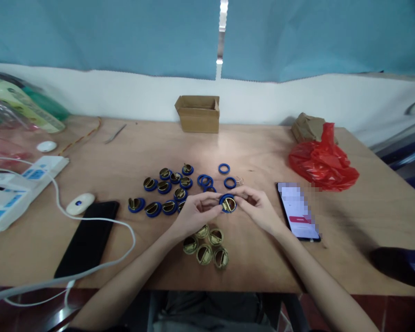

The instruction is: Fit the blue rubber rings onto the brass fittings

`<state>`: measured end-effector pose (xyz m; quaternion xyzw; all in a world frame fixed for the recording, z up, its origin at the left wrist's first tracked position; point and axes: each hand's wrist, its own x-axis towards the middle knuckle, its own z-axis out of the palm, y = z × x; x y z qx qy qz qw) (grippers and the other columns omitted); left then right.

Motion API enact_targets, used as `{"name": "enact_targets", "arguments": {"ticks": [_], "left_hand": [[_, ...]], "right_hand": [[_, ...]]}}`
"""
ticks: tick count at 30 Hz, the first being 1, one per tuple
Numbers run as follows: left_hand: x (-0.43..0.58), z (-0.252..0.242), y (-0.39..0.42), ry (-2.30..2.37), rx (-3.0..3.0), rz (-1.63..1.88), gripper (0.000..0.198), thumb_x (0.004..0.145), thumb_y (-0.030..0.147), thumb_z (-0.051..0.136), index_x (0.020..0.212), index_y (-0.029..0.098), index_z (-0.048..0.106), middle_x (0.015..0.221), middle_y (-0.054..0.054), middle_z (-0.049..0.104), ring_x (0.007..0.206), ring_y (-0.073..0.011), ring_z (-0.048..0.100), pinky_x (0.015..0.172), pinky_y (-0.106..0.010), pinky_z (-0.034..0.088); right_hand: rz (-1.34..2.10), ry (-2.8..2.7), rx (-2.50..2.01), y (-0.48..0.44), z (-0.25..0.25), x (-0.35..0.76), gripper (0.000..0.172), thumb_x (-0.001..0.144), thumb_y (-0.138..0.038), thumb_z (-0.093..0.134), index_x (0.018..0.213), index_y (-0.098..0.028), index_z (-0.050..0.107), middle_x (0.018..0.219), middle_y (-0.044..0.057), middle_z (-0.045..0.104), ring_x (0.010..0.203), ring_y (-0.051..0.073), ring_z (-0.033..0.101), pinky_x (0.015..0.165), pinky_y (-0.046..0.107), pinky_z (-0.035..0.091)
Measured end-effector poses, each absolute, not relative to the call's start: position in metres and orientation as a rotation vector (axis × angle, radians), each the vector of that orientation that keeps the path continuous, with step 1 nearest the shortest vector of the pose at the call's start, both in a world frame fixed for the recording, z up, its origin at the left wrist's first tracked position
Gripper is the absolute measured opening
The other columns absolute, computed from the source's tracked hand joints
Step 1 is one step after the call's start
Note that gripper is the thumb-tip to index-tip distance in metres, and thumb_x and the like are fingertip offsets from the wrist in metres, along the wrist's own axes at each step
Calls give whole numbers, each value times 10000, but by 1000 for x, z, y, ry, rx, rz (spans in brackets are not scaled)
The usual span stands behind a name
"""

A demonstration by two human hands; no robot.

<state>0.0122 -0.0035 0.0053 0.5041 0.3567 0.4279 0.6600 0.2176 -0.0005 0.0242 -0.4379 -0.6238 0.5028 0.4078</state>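
Note:
Between my two hands is a round brass-coloured fitting with a blue ring (pixel 228 203) around it. My left hand (pixel 198 213) pinches its left edge with thumb and fingers, and my right hand (pixel 256 206) grips the right edge. To the left lie several brass fittings with blue rings (pixel 164 186), their crossbars facing up; some are partly hidden by my left hand. Nearer me, several brass fittings without rings (pixel 204 254) sit in a cluster. Loose blue rings (pixel 204 180) lie beyond my hands, and two separate blue rings (pixel 224 168) are a little to the right.
An open cardboard box (pixel 199 115) stands at the back. A red plastic bag (pixel 323 163) and a lit phone (pixel 299 212) are on the right. At left are a black phone (pixel 90 237), white cable (pixel 126 223) and power strip (pixel 31 177). A dark object (pixel 399 265) lies at the right edge.

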Motion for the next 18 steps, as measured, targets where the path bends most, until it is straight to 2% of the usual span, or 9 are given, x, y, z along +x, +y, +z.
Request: {"name": "enact_targets", "arguments": {"ticks": [7, 13, 18], "left_hand": [[12, 3, -4, 813, 1092, 969, 379, 783, 354, 831, 1072, 129, 734, 975, -110, 819, 893, -267, 796, 853, -404, 661], [8, 2, -4, 830, 1119, 986, 342, 786, 314, 831, 1059, 134, 728, 983, -109, 818, 910, -264, 795, 860, -383, 657], [7, 3, -3, 808, 1134, 938, 325, 786, 340, 829, 1021, 137, 732, 984, -114, 817, 904, -277, 795, 858, -410, 659]], "right_hand": [[1255, -1587, -1084, 1, 23, 216, 162, 921, -316, 619, 989, -217, 728, 923, 45, 760, 851, 191, 697, 797, 350, 566], [1228, -1692, -1122, 1, 19, 217, 229, 964, -372, 567, 1004, -200, 713, 841, 29, 701, 728, 158, 614, 653, 282, 492], [1246, -1711, -1107, 0, 20, 218, 265, 961, -393, 567, 884, -176, 698, 727, 9, 640, 637, 133, 555, 588, 260, 434]]}}
